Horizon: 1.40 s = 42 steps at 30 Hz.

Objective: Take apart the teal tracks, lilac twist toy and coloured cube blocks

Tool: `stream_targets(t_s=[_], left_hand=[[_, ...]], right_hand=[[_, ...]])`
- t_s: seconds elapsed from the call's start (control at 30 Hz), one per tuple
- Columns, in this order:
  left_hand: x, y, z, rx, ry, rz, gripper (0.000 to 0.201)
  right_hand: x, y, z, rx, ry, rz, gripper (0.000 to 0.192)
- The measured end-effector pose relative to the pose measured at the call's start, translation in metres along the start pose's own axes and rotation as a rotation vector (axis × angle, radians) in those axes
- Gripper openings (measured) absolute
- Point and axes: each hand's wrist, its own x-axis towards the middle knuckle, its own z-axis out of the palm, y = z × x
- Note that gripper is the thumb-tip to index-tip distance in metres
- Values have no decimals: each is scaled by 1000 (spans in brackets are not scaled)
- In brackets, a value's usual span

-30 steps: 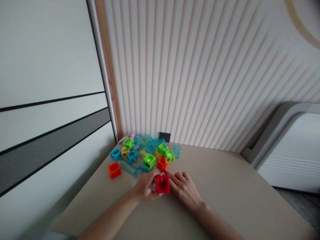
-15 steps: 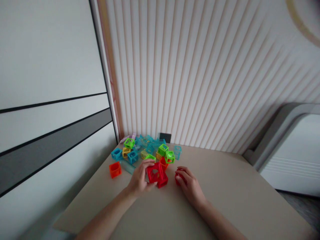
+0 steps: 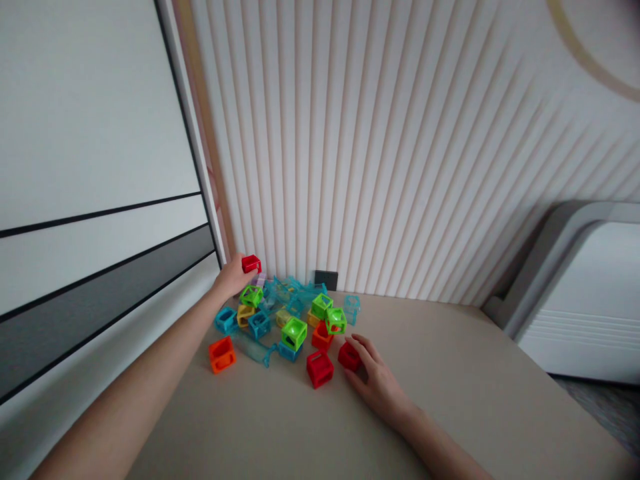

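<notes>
At the far left corner of the table, my left hand (image 3: 233,276) is closed on a red hollow cube block (image 3: 251,264), raised above the back of the pile. My right hand (image 3: 373,377) curls around a second red cube block (image 3: 349,357) resting on the table. Just left of it sits another red cube block (image 3: 320,369). Behind these are an orange block (image 3: 323,336) and a tilted green block (image 3: 336,321). A green block (image 3: 294,333) rests on a blue block (image 3: 290,351) nearer the middle.
A lone orange block (image 3: 222,354) lies at the left front, near a translucent blue piece (image 3: 255,349). Translucent blue pieces (image 3: 295,293) heap up at the back, by a dark flat object (image 3: 326,280) against the ribbed wall (image 3: 350,147). A white cabinet (image 3: 100,120) borders the left.
My left hand has carried a red block from the middle front to the far left corner, uncovering the green-on-blue blocks. My right hand stays at its red block. The view has shifted slightly.
</notes>
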Motion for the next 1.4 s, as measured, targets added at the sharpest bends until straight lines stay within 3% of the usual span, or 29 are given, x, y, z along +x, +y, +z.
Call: stream_targets(t_s=[0.3,0.47,0.67,0.8,0.9,1.0,1.2,1.23,1.3,1.4], left_hand=[[45,14,52,54,-183,35,27],[52,14,69,104,-231,7,37],[54,16,74,132,-252,1,34],[53,19,72,134,-241,-15,48],[49,24,69,121,-211,-18,57],[41,33,60,93,-136,-9,49],[1,69,25,-26,127,138,42],[-13,76,21,-71,163,215,39],[-52,90,16,-305,280,511,28],[-124,107,24,-451,305,882,25]], right_hand=[[-1,6,-1,-50,32,58,56],[-1,-3,-8,-92,53,71,55],[3,-8,-12,-17,65,85,53],[6,1,-3,68,105,74,58],[8,8,1,125,133,70,61],[8,10,-2,177,146,52,56],[9,14,-12,135,189,28,43],[9,15,-14,120,210,20,41],[10,16,-18,116,258,21,35],[8,12,-26,121,340,11,30]])
